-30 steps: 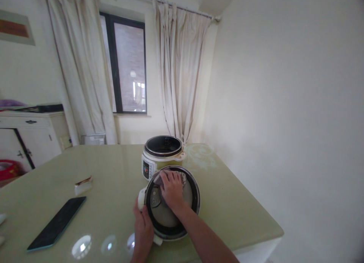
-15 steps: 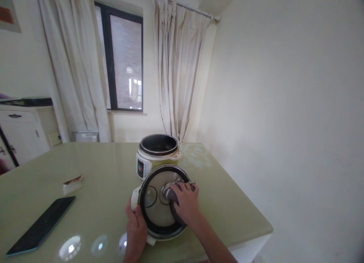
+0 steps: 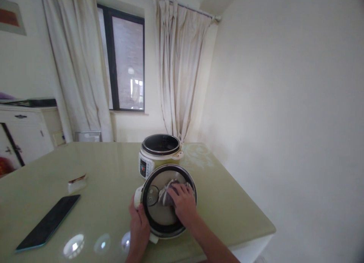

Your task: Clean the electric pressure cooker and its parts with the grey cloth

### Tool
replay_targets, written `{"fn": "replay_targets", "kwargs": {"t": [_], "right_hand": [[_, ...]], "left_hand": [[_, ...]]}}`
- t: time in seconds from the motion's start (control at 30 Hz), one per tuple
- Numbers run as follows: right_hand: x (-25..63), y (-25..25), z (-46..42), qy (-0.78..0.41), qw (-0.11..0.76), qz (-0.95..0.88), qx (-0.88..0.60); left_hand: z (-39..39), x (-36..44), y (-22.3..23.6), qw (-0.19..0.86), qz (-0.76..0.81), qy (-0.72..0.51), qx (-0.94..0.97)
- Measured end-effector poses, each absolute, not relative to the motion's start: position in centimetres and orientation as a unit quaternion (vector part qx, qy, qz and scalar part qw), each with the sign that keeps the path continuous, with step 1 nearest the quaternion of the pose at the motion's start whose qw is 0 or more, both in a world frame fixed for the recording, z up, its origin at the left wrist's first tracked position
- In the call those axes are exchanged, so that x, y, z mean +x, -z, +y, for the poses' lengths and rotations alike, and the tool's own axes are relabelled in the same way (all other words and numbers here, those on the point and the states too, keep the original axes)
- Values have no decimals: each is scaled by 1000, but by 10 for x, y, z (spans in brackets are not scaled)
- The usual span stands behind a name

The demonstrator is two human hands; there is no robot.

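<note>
A round pressure cooker lid is tilted up with its inner side toward me, showing a black sealing ring and a metal middle. My left hand grips the lid's white handle at its left edge. Bunched under the fingers of my right hand is a grey and white cloth, pressed against the lid's inner face. Just behind the lid stands the electric pressure cooker, uncovered, its dark inner pot showing and a control panel on its front left.
On the left of the green tabletop lie a dark flat tablet-like object and a small whitish packet. The table's right edge runs beside a white wall. A white cabinet stands at the far left.
My right hand and the cloth have shifted slightly left and up across the lid's inner face. The left hand keeps its hold. The whole view has moved a little.
</note>
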State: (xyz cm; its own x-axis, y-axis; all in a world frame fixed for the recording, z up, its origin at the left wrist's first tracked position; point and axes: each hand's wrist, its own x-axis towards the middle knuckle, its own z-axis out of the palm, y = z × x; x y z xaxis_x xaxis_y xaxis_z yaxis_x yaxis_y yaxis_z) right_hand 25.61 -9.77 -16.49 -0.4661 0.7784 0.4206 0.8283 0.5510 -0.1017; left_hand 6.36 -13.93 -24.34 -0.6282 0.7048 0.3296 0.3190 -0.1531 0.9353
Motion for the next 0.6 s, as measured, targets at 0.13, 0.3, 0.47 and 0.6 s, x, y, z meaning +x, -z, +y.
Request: {"fn": "replay_targets", "kwargs": {"t": [0.13, 0.3, 0.47, 0.6], "right_hand": [[248, 165, -68, 113, 292, -799, -514], [201, 176, -66, 101, 335, -831, -432], [184, 153, -64, 56, 298, -870, -389], [211, 142, -58, 63, 290, -817, -495]], "left_hand": [[-138, 63, 244, 156, 633, -648, 394], [-136, 62, 247, 171, 632, -651, 385], [-137, 61, 244, 168, 639, -642, 389], [-138, 62, 241, 158, 634, -648, 392]]}}
